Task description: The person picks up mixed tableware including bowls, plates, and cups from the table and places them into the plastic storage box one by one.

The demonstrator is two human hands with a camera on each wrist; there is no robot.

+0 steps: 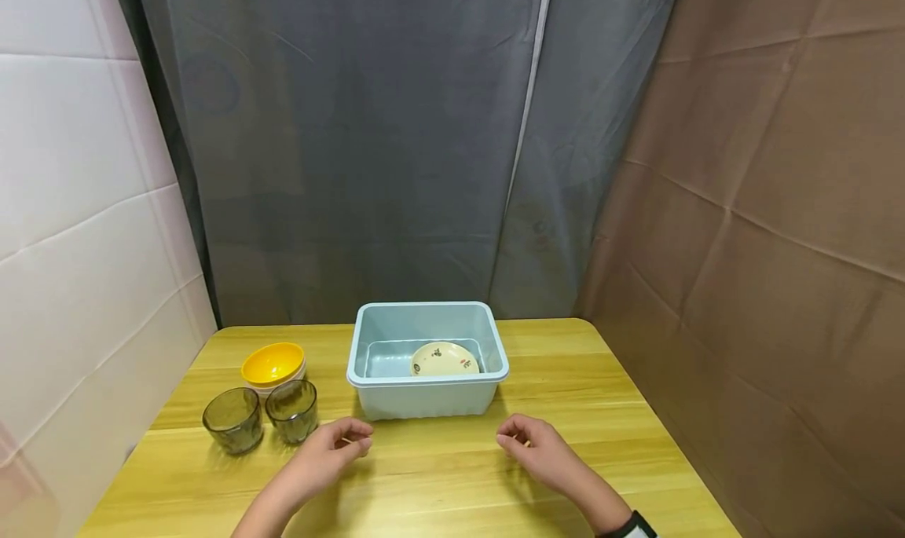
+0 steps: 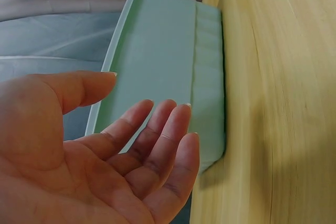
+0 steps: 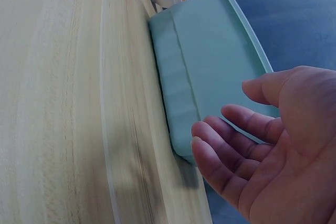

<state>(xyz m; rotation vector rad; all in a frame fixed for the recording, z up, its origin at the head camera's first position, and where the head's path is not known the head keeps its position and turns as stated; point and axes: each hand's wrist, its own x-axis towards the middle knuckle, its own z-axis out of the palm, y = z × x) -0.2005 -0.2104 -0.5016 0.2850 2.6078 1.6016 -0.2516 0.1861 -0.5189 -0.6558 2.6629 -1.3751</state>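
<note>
- By the table's [image 1: 424, 483] left edge, two glasses [image 1: 239, 436], yellow bowl [image 1: 273, 363] behind; worth steering clear.
- My left hand [image 1: 328, 455]: fingers loosely bent, gripping nothing.
- Tub [image 1: 427, 400] near the back edge, plate [image 1: 445, 360] inside, maybe tilted; an even two-sided hold looks steadiest.
- My right hand [image 1: 543, 453]: likewise relaxed, empty.

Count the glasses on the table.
2. The left glass stands on the left of the table; the right glass is beside it, nearer the left hand.

Plate [image 1: 444, 359] partly hidden by the tub [image 1: 427, 400], wristband [image 1: 628, 526] cut off by the head view's bottom edge
</note>
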